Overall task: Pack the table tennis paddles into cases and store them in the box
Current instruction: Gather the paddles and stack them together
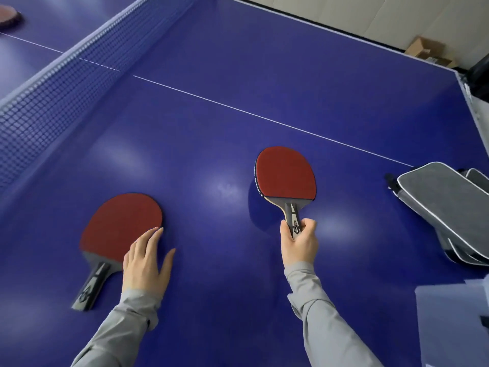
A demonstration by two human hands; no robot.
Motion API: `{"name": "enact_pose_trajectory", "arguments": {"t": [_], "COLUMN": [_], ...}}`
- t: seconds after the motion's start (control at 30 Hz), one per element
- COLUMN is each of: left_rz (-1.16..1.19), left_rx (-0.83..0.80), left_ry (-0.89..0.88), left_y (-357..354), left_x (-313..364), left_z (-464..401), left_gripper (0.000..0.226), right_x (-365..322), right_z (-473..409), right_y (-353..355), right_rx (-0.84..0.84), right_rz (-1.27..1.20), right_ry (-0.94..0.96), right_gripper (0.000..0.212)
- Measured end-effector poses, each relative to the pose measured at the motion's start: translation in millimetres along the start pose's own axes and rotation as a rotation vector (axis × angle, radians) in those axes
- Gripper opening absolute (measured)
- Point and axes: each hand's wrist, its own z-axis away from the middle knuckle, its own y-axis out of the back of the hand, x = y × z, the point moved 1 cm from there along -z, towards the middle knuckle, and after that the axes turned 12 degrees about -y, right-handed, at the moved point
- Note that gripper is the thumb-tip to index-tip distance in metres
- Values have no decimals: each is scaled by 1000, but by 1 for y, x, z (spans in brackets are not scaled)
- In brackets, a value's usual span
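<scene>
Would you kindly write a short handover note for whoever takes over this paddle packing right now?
Right hand grips the handle of one paddle, lifted off the table.
Left hand is open, fingers on the edge of the second paddle, which lies flat.
Grey cases are stacked at the right; the box sits nearer, at the right edge.
Done: nothing cased.
Left: case both paddles and box them.
</scene>
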Motion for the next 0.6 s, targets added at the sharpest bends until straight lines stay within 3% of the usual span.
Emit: {"name": "enact_pose_trajectory", "arguments": {"t": [0.13,0.3,0.37,0.5,0.6], "left_rz": [-56,4,45,99,178], "left_rx": [148,25,-45,-176,-194], "left_ry": [224,438,455,394,378], "left_y": [28,48,51,52,55], "left_x": [-55,-108,-119,-130,-133], "left_z": [39,58,60,54,48], "left_gripper": [60,76,73,44,33], "right_x": [3,8,9,12,16], "right_z": [54,105,122,152,170], "right_y": [1,2,2,-1,-4], "right_rx": [41,105,126,167,176], "right_rz": [-11,0,-1,4,-2], "right_ry": [-68,-90,-110,-168,-187], "right_gripper": [33,33,33,35,34]}}
